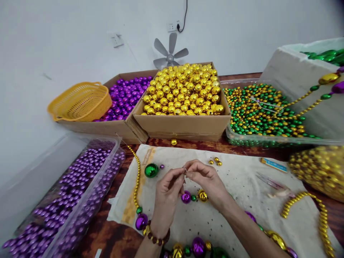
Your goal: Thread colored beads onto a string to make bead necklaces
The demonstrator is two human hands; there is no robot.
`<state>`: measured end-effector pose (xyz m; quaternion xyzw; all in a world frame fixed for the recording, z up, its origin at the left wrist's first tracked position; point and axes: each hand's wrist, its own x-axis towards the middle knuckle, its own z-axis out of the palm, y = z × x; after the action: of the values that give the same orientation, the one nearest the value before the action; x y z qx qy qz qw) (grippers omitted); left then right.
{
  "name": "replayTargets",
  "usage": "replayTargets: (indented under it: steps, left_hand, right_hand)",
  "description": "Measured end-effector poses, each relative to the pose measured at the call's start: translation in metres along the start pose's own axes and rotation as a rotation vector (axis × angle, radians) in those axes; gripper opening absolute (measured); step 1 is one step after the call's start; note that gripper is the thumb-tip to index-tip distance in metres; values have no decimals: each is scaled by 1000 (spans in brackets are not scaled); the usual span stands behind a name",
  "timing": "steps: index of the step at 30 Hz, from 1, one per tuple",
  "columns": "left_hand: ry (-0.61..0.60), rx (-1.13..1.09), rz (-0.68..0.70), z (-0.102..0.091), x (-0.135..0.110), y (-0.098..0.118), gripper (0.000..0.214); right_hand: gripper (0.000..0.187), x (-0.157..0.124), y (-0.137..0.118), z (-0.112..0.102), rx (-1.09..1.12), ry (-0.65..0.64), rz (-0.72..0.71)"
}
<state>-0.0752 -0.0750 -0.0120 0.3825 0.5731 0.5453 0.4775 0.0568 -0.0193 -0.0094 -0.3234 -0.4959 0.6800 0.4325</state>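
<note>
My left hand [169, 184] and my right hand [205, 179] meet over the white cloth [223, 222]. Both pinch a thin, pale thread [185, 170], which bends into a small loop between the fingertips. Just below my hands lie a purple ball bead [186, 196], a small green bead [194, 197] and a gold ball bead [202, 195] in a row. More of the bead string, with a large purple bead [199, 246], runs beneath my forearms. Left of my hands rest a big green ball [151, 170] and a tiny purple bead [162, 167].
Behind stand boxes of gold balls [180, 127] and purple balls [129, 94], with a yellow basket [80, 102]. Clear bins hold purple beads [80, 175] and green-gold beads [258, 111]. Scissors [270, 180], a box-shaped blue-orange item [274, 165] and gold strands [321, 215] lie right.
</note>
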Motion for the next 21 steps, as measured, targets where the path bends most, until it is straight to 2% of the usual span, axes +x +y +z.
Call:
replayTargets:
  steps: [7,21]
  left_hand:
    - [2,46,25,-3,0,-1,23]
    - [-82,128,120,-10,2,-5,18]
  right_hand:
    - [13,-3,1,1,5,-10,3]
    - [13,-1,-1,3,36,0,12]
